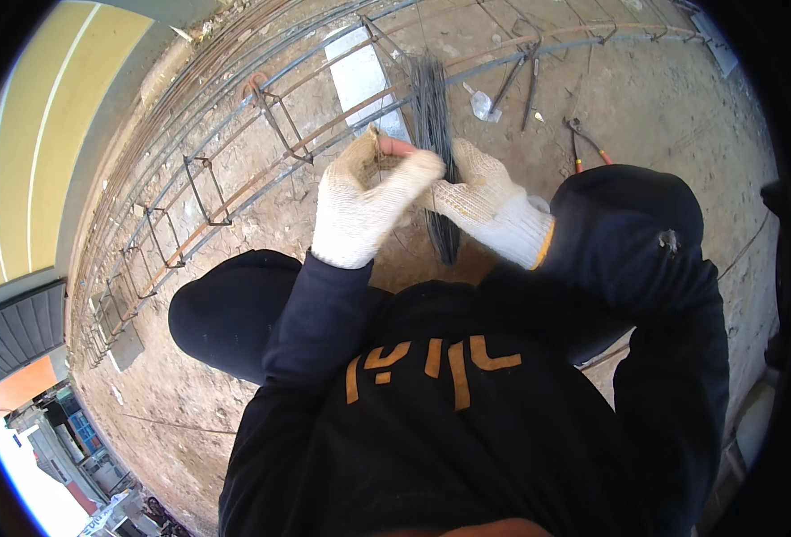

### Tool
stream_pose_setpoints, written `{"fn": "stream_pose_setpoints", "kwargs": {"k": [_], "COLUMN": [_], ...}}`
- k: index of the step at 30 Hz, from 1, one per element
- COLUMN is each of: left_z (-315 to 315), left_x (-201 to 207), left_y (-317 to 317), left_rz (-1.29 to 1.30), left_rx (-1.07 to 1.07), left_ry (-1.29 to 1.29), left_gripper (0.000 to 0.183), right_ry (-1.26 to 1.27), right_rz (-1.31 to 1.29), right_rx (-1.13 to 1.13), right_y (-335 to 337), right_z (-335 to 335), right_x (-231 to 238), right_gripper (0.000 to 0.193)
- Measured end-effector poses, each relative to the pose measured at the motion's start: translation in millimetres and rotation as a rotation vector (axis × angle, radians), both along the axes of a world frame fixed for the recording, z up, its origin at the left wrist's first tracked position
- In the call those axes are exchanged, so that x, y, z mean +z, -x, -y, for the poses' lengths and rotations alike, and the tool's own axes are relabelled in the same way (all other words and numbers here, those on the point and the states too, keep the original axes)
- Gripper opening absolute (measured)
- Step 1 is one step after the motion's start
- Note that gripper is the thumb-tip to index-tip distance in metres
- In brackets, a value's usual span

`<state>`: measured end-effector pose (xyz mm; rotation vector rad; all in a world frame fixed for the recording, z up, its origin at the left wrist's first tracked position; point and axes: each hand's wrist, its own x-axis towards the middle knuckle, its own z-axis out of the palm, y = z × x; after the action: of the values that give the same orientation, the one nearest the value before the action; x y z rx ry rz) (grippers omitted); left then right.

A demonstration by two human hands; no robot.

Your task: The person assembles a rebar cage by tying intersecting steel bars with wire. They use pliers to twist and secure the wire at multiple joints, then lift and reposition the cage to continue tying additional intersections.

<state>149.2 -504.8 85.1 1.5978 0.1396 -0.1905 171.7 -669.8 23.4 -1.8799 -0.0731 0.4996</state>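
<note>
A long bundle of thin dark tie wire (428, 98) stands in front of me, running from above my hands down toward my lap. My right hand (489, 192), in a cream knitted glove with a yellow-edged cuff, is closed around the middle of the bundle. Close against its left side is my left hand (368, 192), in a similar glove with one fingertip bare. Its thumb and fingers are pinched together on what looks like a thin strand of wire. The fingers partly hide the strand and the bundle's middle.
A long rebar cage (279, 125) with square stirrups curves across the ground beyond my hands. Beneath it lies a pale block (357, 72). Pincers with red handles (583, 143), another dark metal tool (530, 85) and a clear plastic scrap (482, 105) lie to the right.
</note>
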Motion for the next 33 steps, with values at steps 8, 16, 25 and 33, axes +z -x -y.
{"fn": "stream_pose_setpoints", "kwargs": {"k": [8, 16, 25, 33], "left_z": [-12.3, -27.7, -35.1, -34.4], "left_x": [-3.4, -18.6, -23.2, -32.0], "left_y": [-7.9, -4.2, -1.1, 4.9], "left_rz": [0.026, -0.176, -0.194, -0.063], "left_rx": [0.025, -0.09, -0.096, -0.037], "left_ry": [-0.125, 0.106, 0.162, 0.297], "left_gripper": [0.021, 0.016, 0.012, 0.017], "right_ry": [0.0, -0.144, -0.008, -0.281], "right_rz": [0.113, -0.102, -0.026, -0.174], "right_rx": [0.068, 0.028, 0.149, 0.043], "right_y": [2.2, 4.3, -0.3, 12.3], "right_z": [8.3, 9.6, 14.8, 15.4], "right_x": [-8.1, 12.9, 4.9, 18.9], "right_gripper": [0.056, 0.075, 0.085, 0.03]}}
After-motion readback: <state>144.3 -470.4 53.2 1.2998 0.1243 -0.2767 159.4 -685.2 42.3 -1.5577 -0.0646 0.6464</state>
